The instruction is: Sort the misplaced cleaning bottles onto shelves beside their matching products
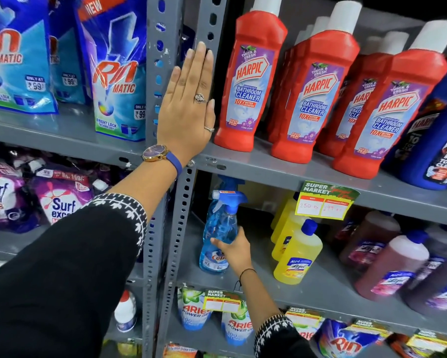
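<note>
Right hand [234, 250] — grip closed around blue spray bottle [218, 233] standing on middle shelf [243, 282]. Left hand [187, 104] flat, fingers spread wide, against grey upright [176, 228].

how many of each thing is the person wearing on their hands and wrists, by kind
rings: 2
watch: 1
black thread band: 1
total: 4
</note>
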The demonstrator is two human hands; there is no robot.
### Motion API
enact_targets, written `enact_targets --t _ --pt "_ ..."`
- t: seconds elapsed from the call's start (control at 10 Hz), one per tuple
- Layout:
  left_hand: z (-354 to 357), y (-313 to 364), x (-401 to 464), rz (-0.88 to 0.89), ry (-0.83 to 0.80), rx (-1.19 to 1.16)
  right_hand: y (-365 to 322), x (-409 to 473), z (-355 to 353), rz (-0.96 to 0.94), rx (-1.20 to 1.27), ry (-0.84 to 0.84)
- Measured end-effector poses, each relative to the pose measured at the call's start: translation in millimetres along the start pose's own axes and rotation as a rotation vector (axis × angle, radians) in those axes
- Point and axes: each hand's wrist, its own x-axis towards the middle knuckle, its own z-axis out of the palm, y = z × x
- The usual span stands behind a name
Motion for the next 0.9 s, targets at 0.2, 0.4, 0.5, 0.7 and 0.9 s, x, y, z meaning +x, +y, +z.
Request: enact_targets --t 0.2,0.4,0.5,0.7,0.9 --pt "2 -1 -1 -0.005 0.0 -0.001 -3 -3 11 -0.005 -0.008 0.01" --pt "3 -1 -1 -0.006 -0.01 -0.007 -3 -6 9 0.009 -0.027 -0.014" --pt "2 2 -1 -0.01 -0.016 0.002 -3 -11 1 -0.015 -0.041 -0.038" --pt "-4 3 -4 -0.036 -0.108 0.051 23 -34 -53 -0.162 -0.206 -0.044" --pt "-27 15 -69 -0.136 -0.3 0.117 64 -50 -154 -0.37 -0.561 0.089"
